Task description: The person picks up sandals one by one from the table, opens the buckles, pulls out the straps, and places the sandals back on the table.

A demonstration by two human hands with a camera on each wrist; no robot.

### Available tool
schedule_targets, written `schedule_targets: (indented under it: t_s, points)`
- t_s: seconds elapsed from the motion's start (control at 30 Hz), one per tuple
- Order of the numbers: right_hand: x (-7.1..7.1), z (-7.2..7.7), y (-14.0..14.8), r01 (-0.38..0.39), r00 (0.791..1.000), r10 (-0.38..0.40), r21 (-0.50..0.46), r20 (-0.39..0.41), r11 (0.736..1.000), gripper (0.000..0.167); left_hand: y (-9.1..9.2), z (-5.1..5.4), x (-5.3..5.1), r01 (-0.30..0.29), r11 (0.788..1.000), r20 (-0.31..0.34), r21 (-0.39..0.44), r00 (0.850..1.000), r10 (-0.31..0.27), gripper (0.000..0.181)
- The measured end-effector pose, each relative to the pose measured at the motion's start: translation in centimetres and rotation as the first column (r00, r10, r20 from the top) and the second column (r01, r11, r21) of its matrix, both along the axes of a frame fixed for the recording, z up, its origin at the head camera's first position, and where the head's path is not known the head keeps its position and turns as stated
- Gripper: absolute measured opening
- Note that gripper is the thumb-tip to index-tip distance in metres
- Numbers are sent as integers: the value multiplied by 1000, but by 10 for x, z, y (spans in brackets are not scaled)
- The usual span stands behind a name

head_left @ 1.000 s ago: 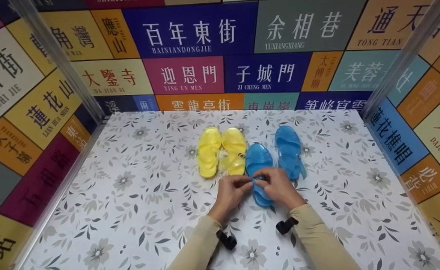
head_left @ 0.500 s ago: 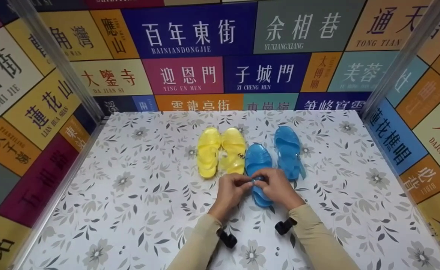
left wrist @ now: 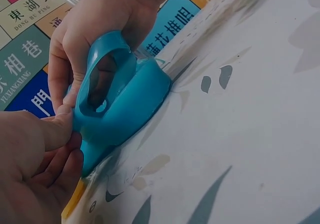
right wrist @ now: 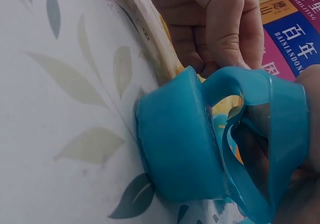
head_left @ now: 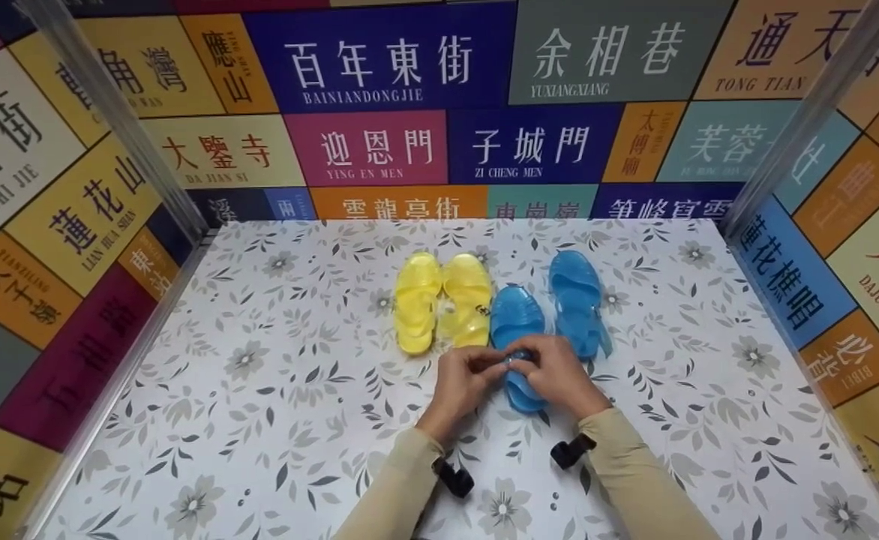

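Note:
Both hands meet at the ankle strap of the nearer blue jelly sandal, whose toe points away from the person. The left hand pinches the strap's left side between thumb and fingers. From the right, the right hand grips the same strap, its fingers bent over it. In the left wrist view the strap stands up as a loop above the heel. Fingers hide the exact spot they work on. A second blue sandal lies just to the right, a strap end sticking out at its side.
A pair of yellow sandals lies side by side, left of the blue ones and close to the left hand. The floral tabletop is bounded by printed panels at the back and both sides.
Almost nothing differs. Both hands stay at the strap of the nearer blue sandal, with at most tiny finger shifts. The sandals keep their places.

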State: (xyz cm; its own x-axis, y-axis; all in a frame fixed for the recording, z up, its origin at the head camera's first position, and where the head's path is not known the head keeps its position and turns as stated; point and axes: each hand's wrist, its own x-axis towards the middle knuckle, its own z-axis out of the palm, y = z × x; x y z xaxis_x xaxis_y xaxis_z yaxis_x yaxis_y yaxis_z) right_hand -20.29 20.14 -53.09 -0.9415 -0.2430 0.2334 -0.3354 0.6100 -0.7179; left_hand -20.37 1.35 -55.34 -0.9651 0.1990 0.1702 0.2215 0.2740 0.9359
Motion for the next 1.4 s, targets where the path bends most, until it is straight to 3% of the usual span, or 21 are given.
schedule_targets:
  t_s: [0.47, 0.97, 1.4]
  points:
    - [2, 2, 1, 4, 1000, -4, -12, -7, 1000, 16, -4, -5, 3, -21, 997, 19, 72, 1000, 20, 13]
    - [0, 0, 0, 5, 1000, -5, -7, -5, 1000, 17, 0, -3, 2, -34, 995, 97, 90, 995, 25, 14]
    - [3, 2, -1, 4, 1000, -4, -1, 6, 1000, 16, -5, -7, 3, -40, 996, 56, 81, 998, 35, 8]
